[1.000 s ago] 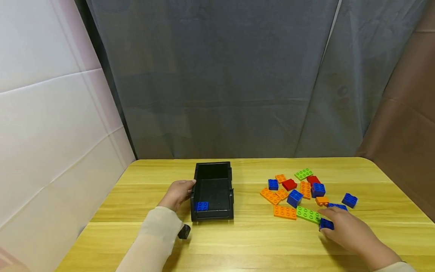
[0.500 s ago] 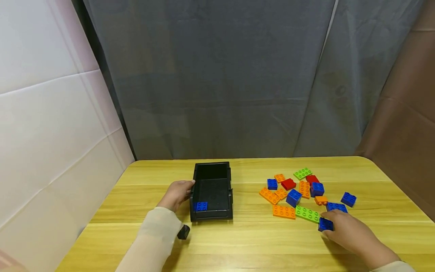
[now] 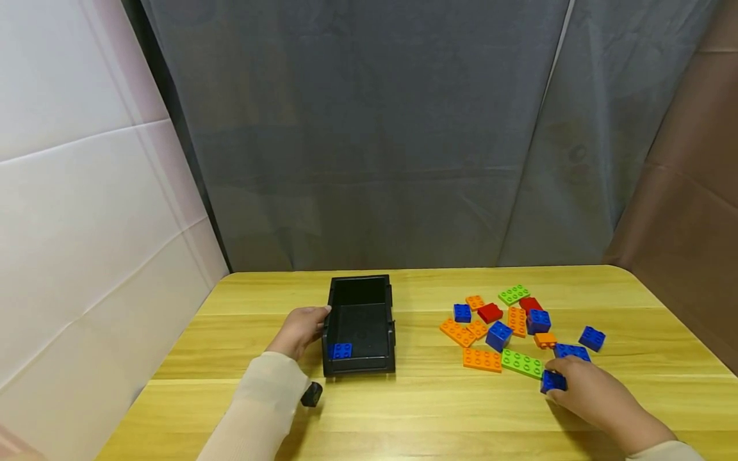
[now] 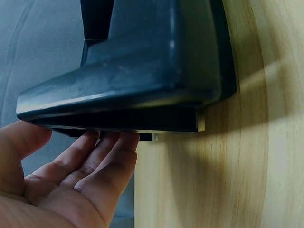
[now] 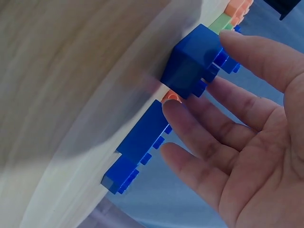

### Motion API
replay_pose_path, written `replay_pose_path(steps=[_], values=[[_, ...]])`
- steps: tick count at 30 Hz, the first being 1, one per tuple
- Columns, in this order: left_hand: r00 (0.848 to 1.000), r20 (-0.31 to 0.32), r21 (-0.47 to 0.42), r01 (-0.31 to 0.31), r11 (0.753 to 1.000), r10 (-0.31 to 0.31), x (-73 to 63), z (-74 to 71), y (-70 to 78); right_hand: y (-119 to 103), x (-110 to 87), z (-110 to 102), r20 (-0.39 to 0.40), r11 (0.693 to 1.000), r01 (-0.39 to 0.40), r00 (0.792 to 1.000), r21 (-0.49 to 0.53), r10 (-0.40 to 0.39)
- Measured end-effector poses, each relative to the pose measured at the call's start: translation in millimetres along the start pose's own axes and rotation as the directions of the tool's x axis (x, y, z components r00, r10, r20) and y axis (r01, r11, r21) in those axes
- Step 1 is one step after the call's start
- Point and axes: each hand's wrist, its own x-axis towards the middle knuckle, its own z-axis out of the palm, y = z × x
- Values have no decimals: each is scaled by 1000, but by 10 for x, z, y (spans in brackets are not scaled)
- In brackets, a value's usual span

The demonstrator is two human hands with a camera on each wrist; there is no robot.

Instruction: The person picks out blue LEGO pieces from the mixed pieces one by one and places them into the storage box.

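Note:
In the head view, my left hand (image 3: 300, 330) holds the left side of a black plastic bin (image 3: 360, 369), thumb at its rim. The left wrist view shows the fingertips against the bin's wall (image 4: 118, 80). One blue building brick (image 3: 343, 350) lies inside at the near left corner. My right hand (image 3: 596, 390) pinches a blue brick (image 3: 553, 381) at the near edge of a loose group. In the right wrist view, the thumb is on this blue brick (image 5: 192, 61) near its studs, the other fingers partly behind it. A green brick (image 3: 521, 363) lies just left of it.
Several orange, red, green and blue bricks lie scattered on the wooden table (image 3: 438, 416), among them an orange brick (image 3: 482, 360) and a blue brick (image 3: 592, 339). A small black object (image 3: 312, 394) is by my left wrist. A grey curtain (image 3: 369, 141) hangs behind.
My right thumb and index finger have come in slightly on the blue brick. The left hand and the bin stay in place; the view has shifted a little.

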Motion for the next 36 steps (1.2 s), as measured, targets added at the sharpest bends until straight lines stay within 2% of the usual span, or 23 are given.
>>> replay_pose_path(steps=[10,21,27,36], values=[[1000,4,-13,-3,1000,3,9,-1,-13,36,43,38,44,1000,-10,999,13,10],[1000,4,-34,-19,999,19,21,7,-26,69,53,53,39,1000,-4,999,21,3],[1000,7,-36,-21,999,21,21,4,-26,23,28,13,9,1000,12,1000,18,-12],[1000,2,-35,-27,999,27,10,3,-21,-121,-29,-64,-98,996,91,991,-5,-91]])
